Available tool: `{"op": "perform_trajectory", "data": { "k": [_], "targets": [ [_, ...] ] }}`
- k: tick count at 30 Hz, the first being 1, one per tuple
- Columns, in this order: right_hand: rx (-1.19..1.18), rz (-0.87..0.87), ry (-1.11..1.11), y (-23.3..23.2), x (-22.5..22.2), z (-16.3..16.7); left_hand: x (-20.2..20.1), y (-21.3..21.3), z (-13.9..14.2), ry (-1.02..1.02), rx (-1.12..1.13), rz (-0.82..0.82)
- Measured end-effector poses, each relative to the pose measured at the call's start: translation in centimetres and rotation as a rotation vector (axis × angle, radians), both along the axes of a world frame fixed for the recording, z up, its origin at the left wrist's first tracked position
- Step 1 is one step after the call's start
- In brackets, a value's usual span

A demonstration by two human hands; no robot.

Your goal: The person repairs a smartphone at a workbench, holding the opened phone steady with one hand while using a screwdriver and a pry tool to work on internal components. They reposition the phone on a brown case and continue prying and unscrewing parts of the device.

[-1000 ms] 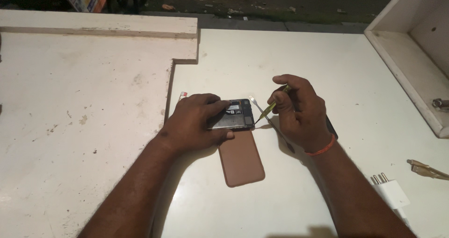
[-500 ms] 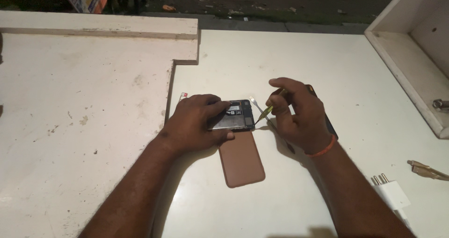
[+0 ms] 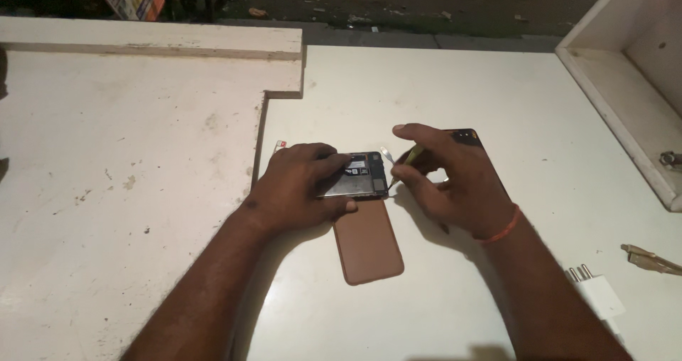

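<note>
Both hands meet in the middle of the white tabletop (image 3: 497, 84). The left hand (image 3: 302, 183) lies flat on an opened phone (image 3: 362, 174) and presses it down, with the fingers spread over its top and the thumb along its near edge. The phone's back is off, so its dark and silver insides show at the right end. The right hand (image 3: 447, 180) sits just beside that end and pinches a thin yellow-green tool (image 3: 406, 161) between thumb and first finger. The tool's tip is right at the phone's right edge. A small white piece (image 3: 386, 152) sticks out there too, but what it is cannot be told. A brown phone cover (image 3: 367, 242) lies flat just below the phone, between the two arms, touching its near edge. A dark flat thing (image 3: 465, 136) peeks out from behind the right hand. A white plug (image 3: 597, 293) lies near the right arm, and a white box (image 3: 632, 84) sits far off at the right edge.
</note>
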State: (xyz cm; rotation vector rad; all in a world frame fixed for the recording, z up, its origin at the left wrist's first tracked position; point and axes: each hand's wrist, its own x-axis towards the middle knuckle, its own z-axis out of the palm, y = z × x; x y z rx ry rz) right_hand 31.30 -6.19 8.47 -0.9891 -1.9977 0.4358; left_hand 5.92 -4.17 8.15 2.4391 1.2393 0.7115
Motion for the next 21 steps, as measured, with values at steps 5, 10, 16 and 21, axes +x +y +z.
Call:
{"op": "perform_trajectory", "data": {
  "k": [5, 10, 16, 21],
  "targets": [
    [0.122, 0.146, 0.045, -0.1, -0.1, 0.2, 0.0, -0.1, 0.2, -0.008, 0.007, 0.003],
    [-0.119, -0.087, -0.029, -0.3, -0.7, 0.3, -0.2, 0.0, 0.5, -0.011, -0.009, -0.021],
    [-0.067, 0.02, -0.004, -0.5, -1.2, 0.4, -0.2, -0.2, 0.1, -0.012, 0.034, -0.009],
    [0.032, -0.05, -0.026, -0.3, -1.0, 0.4, -0.5, 0.0, 0.0, -0.031, 0.021, -0.03]
  ]
}}
